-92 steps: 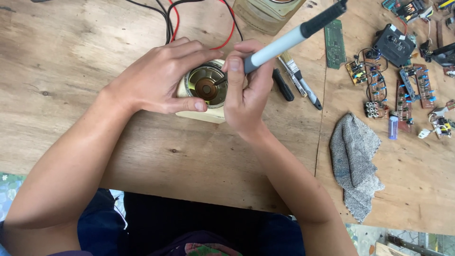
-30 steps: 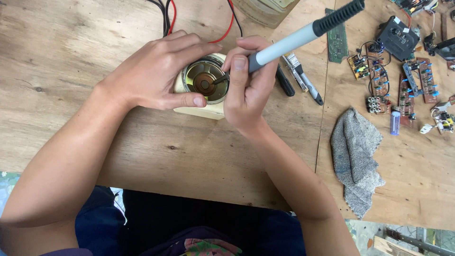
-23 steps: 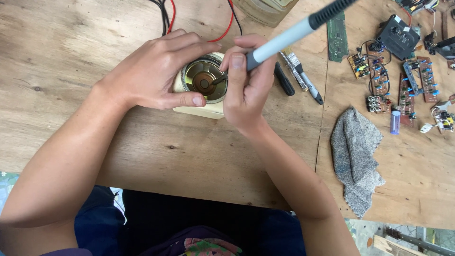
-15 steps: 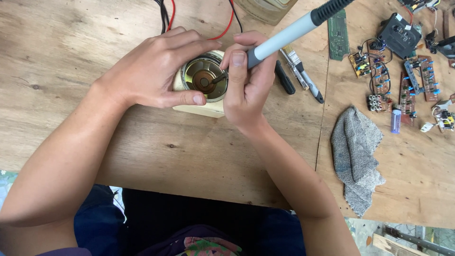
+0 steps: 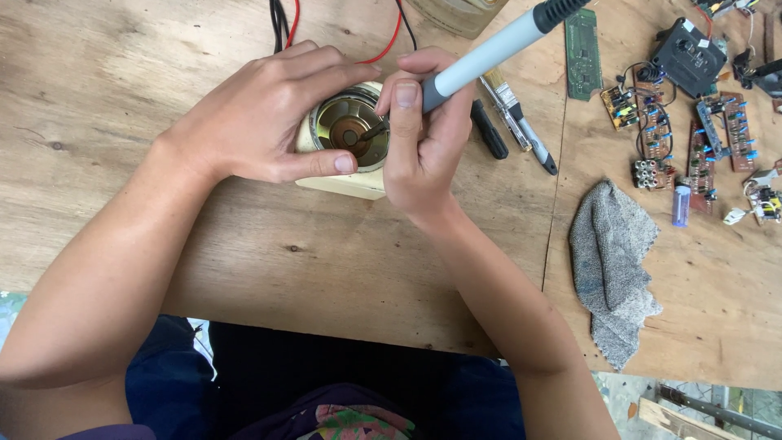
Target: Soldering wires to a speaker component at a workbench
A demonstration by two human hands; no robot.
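Observation:
A small round speaker (image 5: 349, 129) with a brass-coloured centre sits in a cream housing on the wooden table (image 5: 122, 73). My left hand (image 5: 261, 114) wraps around the housing, thumb along its near rim. My right hand (image 5: 423, 134) grips a soldering iron (image 5: 489, 53) with a pale blue handle and black cap like a pen. Its metal tip rests on the right inner edge of the speaker. Red and black wires (image 5: 285, 16) run from the speaker toward the far edge.
Right of my hands lie a black marker (image 5: 489, 129) and a small brush (image 5: 517, 122). A grey cloth (image 5: 612, 265) lies further right. Several small circuit boards (image 5: 692, 138), a green board (image 5: 582, 53) and a black module (image 5: 688, 55) fill the far right.
The hands and speaker have stayed in place. The soldering iron handle has tilted slightly, its tip still working at the speaker's right inner edge.

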